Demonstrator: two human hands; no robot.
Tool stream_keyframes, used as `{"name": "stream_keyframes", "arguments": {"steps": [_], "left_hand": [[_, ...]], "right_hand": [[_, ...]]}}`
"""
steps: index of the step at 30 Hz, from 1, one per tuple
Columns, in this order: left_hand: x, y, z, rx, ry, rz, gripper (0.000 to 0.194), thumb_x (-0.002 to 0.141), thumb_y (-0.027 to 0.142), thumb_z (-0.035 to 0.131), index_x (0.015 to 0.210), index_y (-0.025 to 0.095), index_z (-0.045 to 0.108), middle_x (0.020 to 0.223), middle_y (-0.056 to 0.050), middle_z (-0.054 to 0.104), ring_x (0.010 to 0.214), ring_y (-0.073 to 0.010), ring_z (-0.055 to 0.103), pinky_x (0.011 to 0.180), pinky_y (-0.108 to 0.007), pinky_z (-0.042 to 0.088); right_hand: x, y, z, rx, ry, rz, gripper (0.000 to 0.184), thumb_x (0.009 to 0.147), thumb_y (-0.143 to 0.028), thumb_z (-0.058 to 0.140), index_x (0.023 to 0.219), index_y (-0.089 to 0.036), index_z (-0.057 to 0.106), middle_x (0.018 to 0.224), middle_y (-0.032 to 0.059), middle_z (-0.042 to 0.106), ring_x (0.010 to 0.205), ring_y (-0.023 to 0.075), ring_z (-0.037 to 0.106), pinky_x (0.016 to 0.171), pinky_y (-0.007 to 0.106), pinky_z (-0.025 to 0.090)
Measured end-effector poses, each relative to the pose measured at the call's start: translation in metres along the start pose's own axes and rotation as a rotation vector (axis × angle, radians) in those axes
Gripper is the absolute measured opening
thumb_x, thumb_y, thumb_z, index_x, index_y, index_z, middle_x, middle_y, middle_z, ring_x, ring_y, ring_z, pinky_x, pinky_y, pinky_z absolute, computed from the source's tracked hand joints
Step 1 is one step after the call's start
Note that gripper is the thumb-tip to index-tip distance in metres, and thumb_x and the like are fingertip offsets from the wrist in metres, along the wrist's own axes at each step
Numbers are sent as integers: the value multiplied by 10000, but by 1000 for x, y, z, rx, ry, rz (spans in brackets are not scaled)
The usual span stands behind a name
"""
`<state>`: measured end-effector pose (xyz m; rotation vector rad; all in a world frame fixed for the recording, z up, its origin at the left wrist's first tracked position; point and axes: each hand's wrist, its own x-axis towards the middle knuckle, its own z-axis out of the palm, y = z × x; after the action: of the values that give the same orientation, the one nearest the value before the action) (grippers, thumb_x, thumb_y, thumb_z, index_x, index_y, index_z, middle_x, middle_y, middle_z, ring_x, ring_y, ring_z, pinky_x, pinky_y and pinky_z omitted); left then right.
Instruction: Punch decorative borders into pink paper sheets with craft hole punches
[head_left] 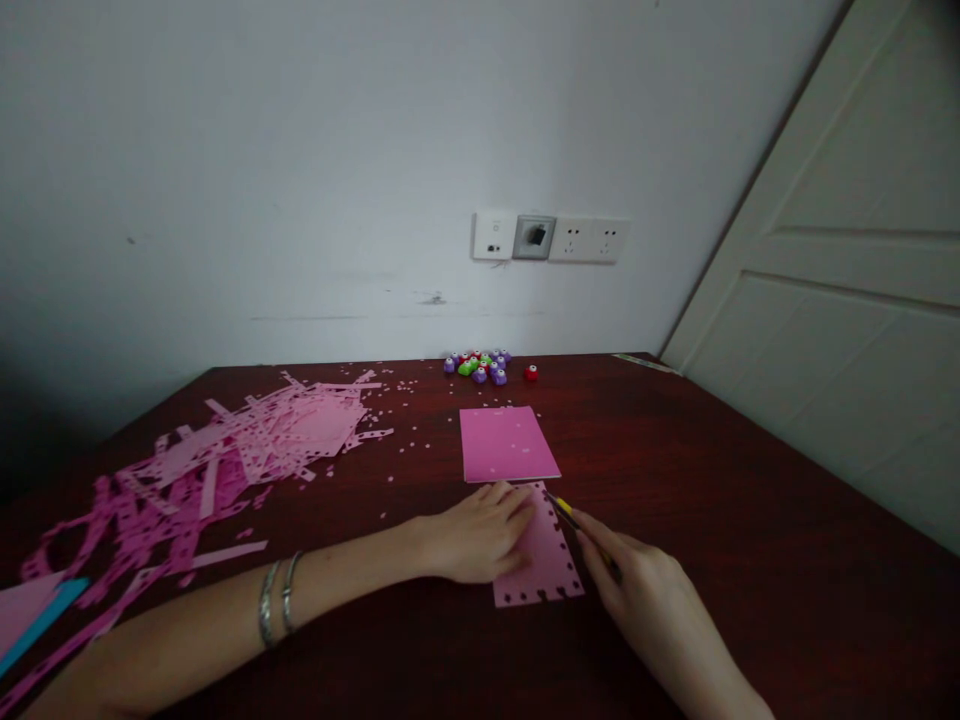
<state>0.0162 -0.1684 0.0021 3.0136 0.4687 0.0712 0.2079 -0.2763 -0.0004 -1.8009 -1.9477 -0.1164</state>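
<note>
My left hand point(487, 535) lies flat on a light pink sheet of paper point(546, 560), its fingers stretched out and covering the sheet's left part. Small punched shapes run along the sheet's right and bottom edges. In my right hand point(637, 580) is a slim yellow-and-black tool, which looks like a utility knife point(564, 507). Its tip is by the sheet's upper right corner; whether it touches the paper I cannot tell. Just beyond my left fingers lies a stack of brighter pink paper point(506, 445) with a few tiny cut-outs on top.
Pink punched paper strips point(255, 445) are heaped on the left of the dark red table point(712, 480). Tiny cut-outs are scattered beside them. Several small coloured craft punches point(480, 368) stand by the wall, below sockets point(589, 240). A blue item point(45, 622) sits at far left.
</note>
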Motion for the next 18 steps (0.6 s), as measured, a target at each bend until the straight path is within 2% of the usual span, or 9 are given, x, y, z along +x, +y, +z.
{"name": "stream_keyframes", "arguments": {"steps": [13, 18], "left_hand": [[5, -6, -8, -69, -51, -20, 642, 852, 473, 429, 1329, 64, 294, 1339, -168, 366, 1191, -289, 347, 1001, -372, 266], [8, -8, -11, -113, -78, -32, 709, 813, 544, 461, 1323, 78, 298, 1281, -162, 398, 1134, -281, 376, 971, -371, 300]], "right_hand": [[9, -7, 2, -140, -134, 50, 380, 862, -195, 419, 1211, -230, 563, 700, 55, 683, 577, 179, 657, 557, 257, 502], [10, -9, 1, -161, -182, 54, 385, 865, -194, 418, 1226, -223, 548, 714, 57, 677, 582, 187, 657, 571, 279, 507]]}}
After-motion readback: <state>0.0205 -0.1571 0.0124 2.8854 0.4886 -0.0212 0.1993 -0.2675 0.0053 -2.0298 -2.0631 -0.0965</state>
